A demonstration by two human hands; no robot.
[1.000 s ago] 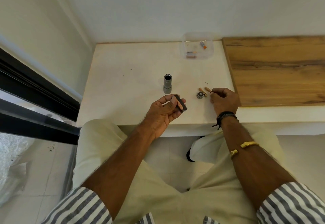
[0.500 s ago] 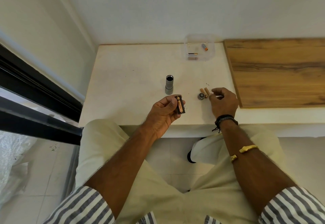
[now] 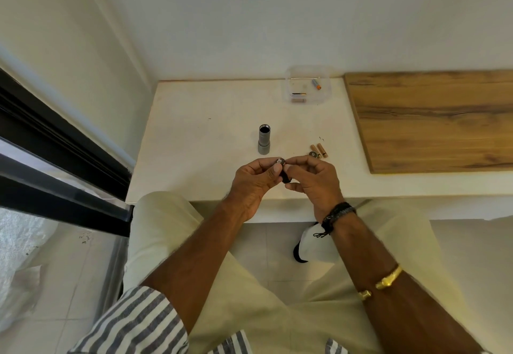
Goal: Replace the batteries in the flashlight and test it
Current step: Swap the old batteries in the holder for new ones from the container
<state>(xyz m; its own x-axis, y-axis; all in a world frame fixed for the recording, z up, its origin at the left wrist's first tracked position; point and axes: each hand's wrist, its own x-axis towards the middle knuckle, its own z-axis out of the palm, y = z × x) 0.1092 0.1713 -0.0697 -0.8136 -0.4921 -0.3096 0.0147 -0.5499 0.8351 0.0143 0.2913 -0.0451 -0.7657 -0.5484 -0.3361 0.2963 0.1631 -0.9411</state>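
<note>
The grey flashlight body (image 3: pixel 264 139) stands upright on the white counter (image 3: pixel 200 131), its open end up. My left hand (image 3: pixel 256 182) and my right hand (image 3: pixel 315 180) meet just in front of it, both gripping the small black battery holder (image 3: pixel 283 170). The holder is mostly hidden by my fingers. Two copper-coloured batteries (image 3: pixel 319 151) lie on the counter beside the round tail cap (image 3: pixel 313 154), just beyond my right hand.
A clear plastic box (image 3: pixel 308 84) with a few batteries sits at the back of the counter against the wall. A wooden board (image 3: pixel 433 120) covers the counter's right part. A dark window frame (image 3: pixel 55 142) runs along the left.
My right hand left the batteries on the counter and moved left to join my left hand on the battery holder. The holder has turned so that its end faces up.
</note>
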